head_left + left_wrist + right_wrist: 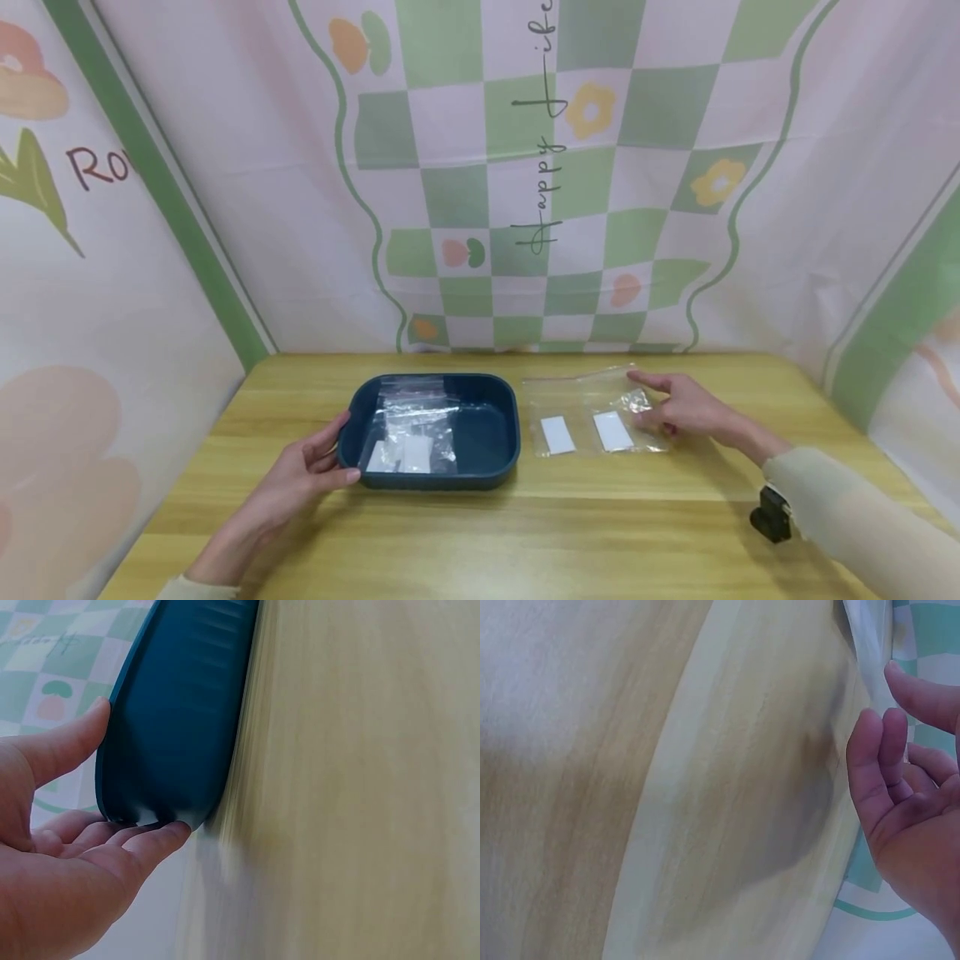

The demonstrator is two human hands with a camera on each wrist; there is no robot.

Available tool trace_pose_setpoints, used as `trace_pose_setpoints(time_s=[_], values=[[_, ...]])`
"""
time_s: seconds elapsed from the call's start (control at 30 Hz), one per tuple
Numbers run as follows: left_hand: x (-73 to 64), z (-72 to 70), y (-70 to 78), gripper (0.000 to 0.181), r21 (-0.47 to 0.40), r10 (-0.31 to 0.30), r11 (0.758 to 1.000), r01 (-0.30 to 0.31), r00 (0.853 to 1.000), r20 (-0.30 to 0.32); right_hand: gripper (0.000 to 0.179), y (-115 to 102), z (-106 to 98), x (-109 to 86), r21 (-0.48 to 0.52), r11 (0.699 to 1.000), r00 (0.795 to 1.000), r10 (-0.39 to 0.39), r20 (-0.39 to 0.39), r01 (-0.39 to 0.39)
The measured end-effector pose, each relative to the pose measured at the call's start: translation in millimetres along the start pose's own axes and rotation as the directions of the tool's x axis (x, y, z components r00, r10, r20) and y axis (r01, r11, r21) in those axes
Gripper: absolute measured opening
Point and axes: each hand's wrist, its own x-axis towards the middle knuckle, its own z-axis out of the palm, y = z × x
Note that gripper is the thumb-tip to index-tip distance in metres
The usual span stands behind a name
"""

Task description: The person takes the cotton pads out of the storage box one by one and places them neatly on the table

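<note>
My left hand (300, 475) holds the left end of a dark blue rectangular basin (487, 479). In the left wrist view the thumb lies at the basin's rim and the fingers support its end wall. Inside the basin lie clear zip bags (416, 408) with white cards at their lower ends. To its right, two clear bags lie side by side, with a white card (557, 435) in one and another white card (612, 431) in the other. My right hand (686, 406) is at the right bag's edge, index finger stretched toward its upper corner, thumb and fingers apart.
Everything rests on a wood-grain table (450, 542). A printed curtain (525, 183) with green checks hangs behind the table's back edge, and further fabric hangs at both sides. A small black device (771, 515) is worn at the right wrist.
</note>
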Motion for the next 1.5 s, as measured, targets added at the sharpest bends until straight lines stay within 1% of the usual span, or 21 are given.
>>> trace_pose_setpoints(time_s=[0.13,0.37,0.47,0.57,0.7,0.9,1.03,1.1,1.23,1.5], values=[[0.3,-0.1,-0.5,0.094,0.0,0.012,1.0,-0.012,1.0,0.006,0.091,-1.8,-1.4,-0.5,-0.004,1.0,1.0,0.014,-0.001,-0.014],[2.2,-0.8,1.0,0.093,0.011,-0.018,1.0,0.018,1.0,0.0,0.086,2.3,-7.9,-7.6,-0.005,1.0,1.0,0.014,-0.02,-0.014],[2.6,-1.4,2.1,0.093,0.016,-0.016,1.0,0.016,1.0,-0.004,0.083,-0.6,-13.7,-10.6,-0.016,0.999,0.999,0.027,-0.026,-0.027],[1.6,-1.6,2.9,0.093,0.023,-0.007,1.0,0.007,1.0,-0.007,0.08,-7.6,-17.7,-12.4,-0.035,0.999,0.999,0.023,-0.025,-0.024],[0.4,-1.7,2.5,0.093,0.02,-0.004,1.0,0.004,1.0,-0.008,0.073,-22.5,-16.1,-15.0,-0.06,0.998,0.999,-0.014,-0.043,0.011],[0.4,-1.7,0.7,0.094,0.013,0.003,1.0,-0.003,1.0,-0.004,0.054,-48.9,-6.6,-14.7,-0.098,0.993,0.989,-0.074,-0.129,0.062],[1.6,-1.5,-0.9,0.094,0.013,0.001,1.0,-0.001,1.0,-0.002,0.042,-68.4,2.6,-13.7,-0.098,0.993,0.982,-0.085,-0.168,0.069],[1.8,-1.6,-1.4,0.093,0.013,-0.003,1.0,0.003,1.0,-0.005,0.038,-79.1,9.2,-13.4,-0.09,0.993,0.982,-0.088,-0.169,0.074],[1.6,-1.8,-1.8,0.093,0.013,-0.012,1.0,0.012,1.0,-0.009,0.033,-99.9,22.8,-12.4,-0.068,0.991,0.983,-0.123,-0.139,0.114],[0.9,-1.7,-1.1,0.094,0.023,-0.004,1.0,0.004,1.0,-0.008,0.026,-135.1,45.7,-3.9,-0.056,0.979,0.976,-0.202,-0.084,0.197]])
